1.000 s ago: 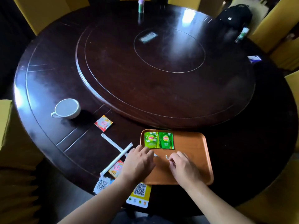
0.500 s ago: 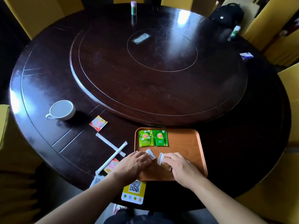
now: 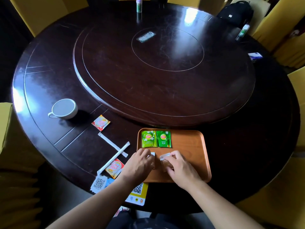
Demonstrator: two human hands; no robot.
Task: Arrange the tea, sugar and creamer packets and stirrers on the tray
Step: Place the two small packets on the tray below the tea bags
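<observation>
On the orange-brown wooden tray (image 3: pixel 189 141) near the front edge of the round dark wooden desk (image 3: pixel 49 90), two green tea packets (image 3: pixel 156 139) lie side by side along the far left corner. Just below them both hands work in the tray's near left part. The left hand (image 3: pixel 140 164) pinches a small brown sugar packet with a white end (image 3: pixel 152 154), and the right hand (image 3: pixel 179 166) pinches a second brown sugar packet with a clear end (image 3: pixel 165 161) — each grip pressed together on its own packet, the two packets close but apart.

The step in hand looks like setting the sugar down as a second row. To do it well, lay each packet flat with its long side running the same way as the tea, line the left one under the left tea packet and the right one under the right, and leave a narrow even gap so nothing overlaps. Press lightly, then lift the fingers straight up so the light packets do not slide.

Still off the tray, on the desk to the left, are two white paper-wrapped stirrers (image 3: pixel 115 149) crossing each other and two red-and-orange creamer packets, one by the stirrers (image 3: pixel 115 167) and one nearer the white ceramic cup (image 3: pixel 101 122) — room on the tray's right half should be kept for them.
</observation>
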